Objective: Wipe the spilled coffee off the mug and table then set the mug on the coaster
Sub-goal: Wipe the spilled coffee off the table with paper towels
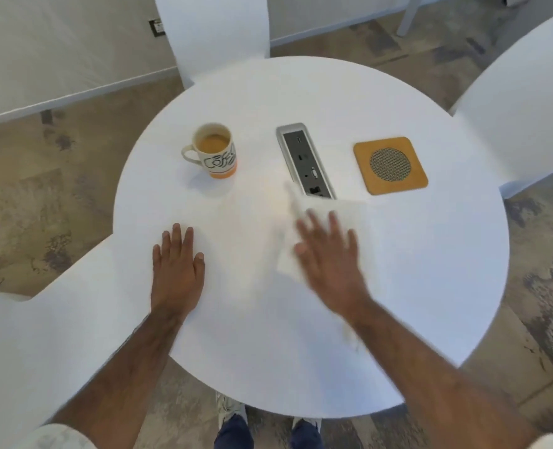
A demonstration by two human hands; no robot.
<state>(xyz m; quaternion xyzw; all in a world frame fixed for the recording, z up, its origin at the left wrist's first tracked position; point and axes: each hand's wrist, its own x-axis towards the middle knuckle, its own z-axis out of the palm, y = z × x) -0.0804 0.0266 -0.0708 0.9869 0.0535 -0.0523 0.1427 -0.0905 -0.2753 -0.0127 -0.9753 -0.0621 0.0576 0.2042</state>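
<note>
A cream mug [215, 152] with black lettering and an orange base stands upright on the round white table [430, 286], left of centre, with light brown coffee inside. A square cork coaster [390, 165] with a round mesh middle lies to the right. My right hand [328, 257] lies flat, fingers spread, pressing a white cloth [356, 215] onto the table below the socket panel; the hand is blurred. A faint pale-brown smear [273, 192] shows left of the cloth. My left hand [177, 264] rests flat on the table, holding nothing.
A silver socket panel [305, 160] is sunk into the table between mug and coaster. White chairs stand at the back [213, 30], right [527, 102] and near left [41, 335]. My shoes [233, 409] show under the table's near edge.
</note>
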